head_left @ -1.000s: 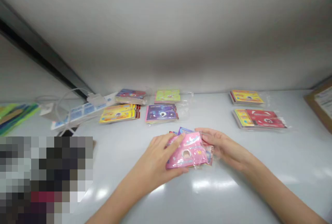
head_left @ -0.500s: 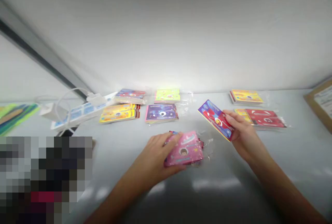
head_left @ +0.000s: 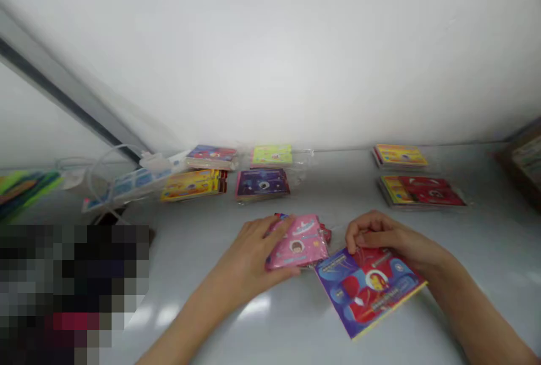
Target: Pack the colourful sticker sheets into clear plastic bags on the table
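My left hand (head_left: 257, 252) is closed round the left side of a pink booklet pack (head_left: 302, 241) in clear plastic, which lies on the grey table. Bits of dark red and blue show under the pink cover. Between thumb and fingers, my right hand (head_left: 380, 238) pinches the top edge of a blue and red booklet (head_left: 372, 286) with a yellow lower edge. Its cover faces up towards me, and its left corner is close to the pink pack. Whether the two touch, I cannot tell.
Along the wall lie yellow booklets (head_left: 190, 185), a blue-red stack (head_left: 211, 154), a lime pack (head_left: 271, 155), a dark blue pack (head_left: 262, 183), a yellow stack (head_left: 401, 155) and a red-yellow pack (head_left: 426, 191). A power strip (head_left: 135, 180) with a white cable stands left, a cardboard box (head_left: 526, 165) right.
My right hand has brought the blue and red booklet down towards me and turned it so its cover shows more fully. The left hand stays on the pink pack.
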`<state>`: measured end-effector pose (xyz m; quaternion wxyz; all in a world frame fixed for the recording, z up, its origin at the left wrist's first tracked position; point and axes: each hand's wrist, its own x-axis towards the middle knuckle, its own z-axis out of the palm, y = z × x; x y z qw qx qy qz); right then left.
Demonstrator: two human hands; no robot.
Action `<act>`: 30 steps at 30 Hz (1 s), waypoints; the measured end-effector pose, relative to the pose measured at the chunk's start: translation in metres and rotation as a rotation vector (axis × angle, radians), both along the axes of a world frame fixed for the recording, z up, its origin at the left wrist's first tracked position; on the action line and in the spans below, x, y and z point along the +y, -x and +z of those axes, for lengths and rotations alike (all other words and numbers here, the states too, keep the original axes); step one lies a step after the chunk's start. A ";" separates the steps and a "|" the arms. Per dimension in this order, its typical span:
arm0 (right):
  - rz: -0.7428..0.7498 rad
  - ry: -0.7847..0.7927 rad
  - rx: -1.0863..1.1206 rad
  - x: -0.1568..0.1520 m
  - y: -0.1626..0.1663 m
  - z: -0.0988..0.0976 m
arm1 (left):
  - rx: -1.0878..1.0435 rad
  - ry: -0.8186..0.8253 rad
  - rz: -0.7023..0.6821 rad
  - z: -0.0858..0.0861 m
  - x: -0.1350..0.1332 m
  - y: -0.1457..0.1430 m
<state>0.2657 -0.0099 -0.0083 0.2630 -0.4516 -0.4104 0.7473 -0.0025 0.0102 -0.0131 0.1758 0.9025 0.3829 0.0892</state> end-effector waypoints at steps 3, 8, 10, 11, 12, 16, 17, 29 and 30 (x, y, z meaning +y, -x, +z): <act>-0.063 0.060 -0.051 0.004 0.003 -0.001 | -0.010 -0.004 0.006 0.000 0.000 0.000; -0.134 0.067 -0.128 0.011 0.002 -0.008 | -0.010 -0.004 -0.006 -0.001 0.000 -0.001; -0.174 0.062 -0.151 0.011 0.003 -0.009 | 0.010 0.004 -0.010 -0.001 0.000 -0.001; -0.199 0.060 -0.164 0.011 0.003 -0.010 | 0.018 0.006 -0.009 -0.001 0.000 -0.001; -0.220 0.059 -0.174 0.011 0.004 -0.010 | 0.023 0.009 -0.007 -0.002 0.000 -0.001; -0.276 0.047 -0.208 0.011 0.006 -0.009 | 0.009 0.025 0.005 -0.003 0.000 0.000; -0.279 0.049 -0.212 0.011 0.006 -0.009 | 0.010 0.031 0.010 -0.003 0.000 0.000; -0.349 -0.031 -0.238 0.012 0.007 -0.017 | 0.035 0.074 0.028 0.001 -0.002 -0.001; -0.343 -0.030 -0.237 0.012 0.007 -0.017 | 0.037 0.073 0.032 0.001 -0.002 -0.001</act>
